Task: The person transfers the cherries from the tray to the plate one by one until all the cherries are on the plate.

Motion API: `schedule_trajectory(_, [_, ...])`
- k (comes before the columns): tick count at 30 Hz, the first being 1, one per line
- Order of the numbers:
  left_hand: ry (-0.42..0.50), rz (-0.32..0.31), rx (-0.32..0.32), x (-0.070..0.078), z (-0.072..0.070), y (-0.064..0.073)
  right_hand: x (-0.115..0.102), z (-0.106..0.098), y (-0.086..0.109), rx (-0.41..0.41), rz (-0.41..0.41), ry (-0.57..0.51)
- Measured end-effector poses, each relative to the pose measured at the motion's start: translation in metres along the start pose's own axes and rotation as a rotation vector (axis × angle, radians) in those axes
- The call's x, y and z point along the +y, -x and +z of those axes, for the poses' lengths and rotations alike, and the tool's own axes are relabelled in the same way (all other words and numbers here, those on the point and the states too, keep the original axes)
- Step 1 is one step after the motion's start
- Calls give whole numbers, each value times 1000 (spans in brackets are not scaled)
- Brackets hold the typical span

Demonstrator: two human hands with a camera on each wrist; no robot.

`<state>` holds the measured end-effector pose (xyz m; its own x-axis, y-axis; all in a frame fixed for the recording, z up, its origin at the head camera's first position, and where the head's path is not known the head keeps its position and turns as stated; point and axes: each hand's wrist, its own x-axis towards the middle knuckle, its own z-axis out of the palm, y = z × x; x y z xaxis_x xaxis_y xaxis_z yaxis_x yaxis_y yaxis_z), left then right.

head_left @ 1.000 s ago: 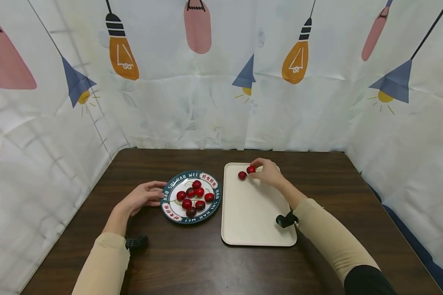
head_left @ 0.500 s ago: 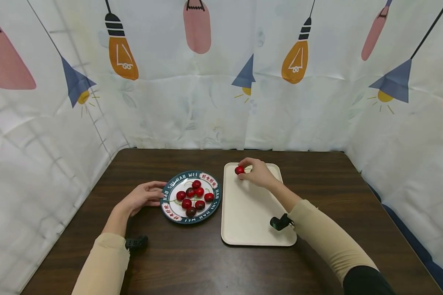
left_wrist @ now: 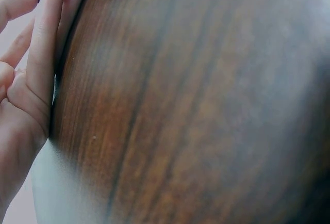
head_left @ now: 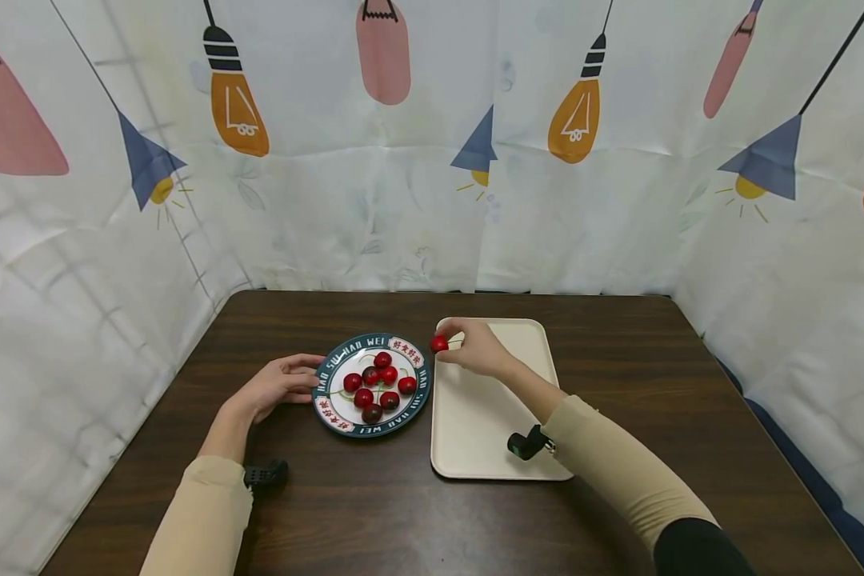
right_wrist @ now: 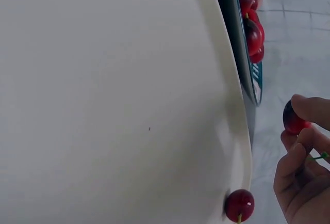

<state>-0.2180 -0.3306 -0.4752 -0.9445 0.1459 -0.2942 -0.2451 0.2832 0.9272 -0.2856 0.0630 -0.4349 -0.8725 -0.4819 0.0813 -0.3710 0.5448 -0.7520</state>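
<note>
My right hand point(head_left: 475, 348) pinches a red cherry point(head_left: 439, 343) by the left edge of the cream tray point(head_left: 486, 424). In the right wrist view, that cherry point(right_wrist: 295, 120) sits between thumb and fingertips, its green stem trailing under the fingers. Another cherry point(right_wrist: 240, 205) lies on the tray at its border; in the head view my right hand hides it. On the other side, my left hand point(head_left: 281, 382) touches the left rim of a blue-and-white plate point(head_left: 342, 360) with its fingers. Several cherries point(head_left: 371, 376) with stems are heaped in the plate's middle.
The brown wooden table point(head_left: 374, 504) carries the plate and, to its right, the tray. A narrow strip of tabletop separates the two. Behind the table hangs a white curtain point(head_left: 331, 224) printed with bulbs and lamps.
My right hand has carried the cherry leftward across the tray's far end to its left edge, passing in front of the other cherry there. Left hand and plate have stayed put.
</note>
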Motion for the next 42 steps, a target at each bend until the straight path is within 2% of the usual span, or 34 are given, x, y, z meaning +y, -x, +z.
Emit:
schedule_trajectory(15, [3, -13, 17, 1, 2, 1, -25, 30, -2, -104, -48, 16])
schedule_trajectory(20, [4, 7, -2, 2, 3, 2, -30, 36, -3, -127, -58, 10])
schedule_trajectory(28, [-2, 31, -18, 4, 3, 4, -37, 44, -4, -133, -84, 7])
schedule_trajectory(37, [-6, 17, -8, 5, 3, 3, -45, 54, -5, -165, -127, -6])
schedule_trajectory(42, [-1, 6, -1, 4, 4, 4, -43, 52, -5, -148, -136, -8])
